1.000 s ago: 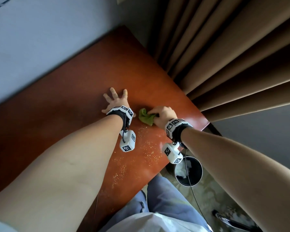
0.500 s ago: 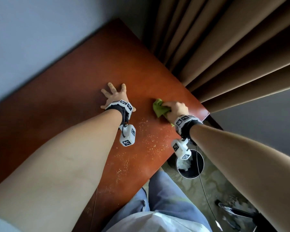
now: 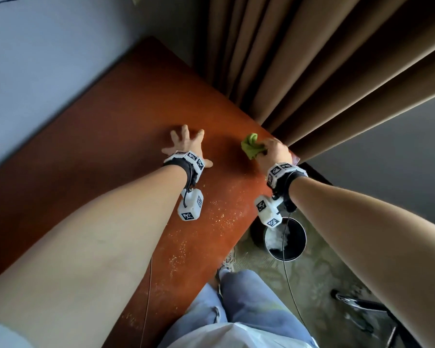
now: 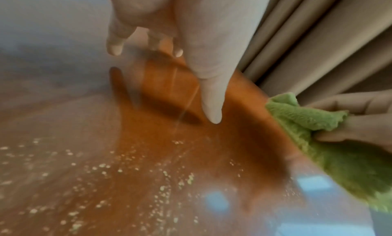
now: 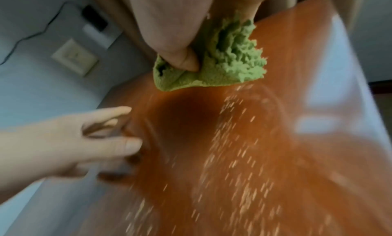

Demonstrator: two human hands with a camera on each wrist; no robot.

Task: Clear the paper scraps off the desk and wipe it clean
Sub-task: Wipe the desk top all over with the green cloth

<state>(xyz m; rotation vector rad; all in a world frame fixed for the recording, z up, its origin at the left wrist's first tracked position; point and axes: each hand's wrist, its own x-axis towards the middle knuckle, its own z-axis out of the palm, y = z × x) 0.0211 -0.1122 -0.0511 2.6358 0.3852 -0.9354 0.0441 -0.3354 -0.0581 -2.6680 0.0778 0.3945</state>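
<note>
My right hand point(image 3: 274, 153) grips a bunched green cloth point(image 3: 250, 146) against the reddish-brown desk point(image 3: 111, 136), close to the desk's right edge by the curtain. In the right wrist view the thumb presses into the cloth point(image 5: 222, 62). My left hand point(image 3: 185, 144) lies flat on the desk with fingers spread, a short way left of the cloth. The left wrist view shows those straight fingers point(image 4: 212, 105) over the wood and the cloth point(image 4: 318, 130) to the right. Fine pale crumbs point(image 3: 221, 214) speckle the desk on the near side of both hands.
Brown curtains point(image 3: 324, 71) hang right behind the desk's right edge. A black bin point(image 3: 290, 239) with white scraps inside stands on the floor below that edge. A wall socket point(image 5: 74, 56) sits on the blue wall. My legs point(image 3: 236, 302) are at the desk's front.
My right hand has slid the green cloth away from me and rightward, towards the curtain. My left hand stays flat on the desk.
</note>
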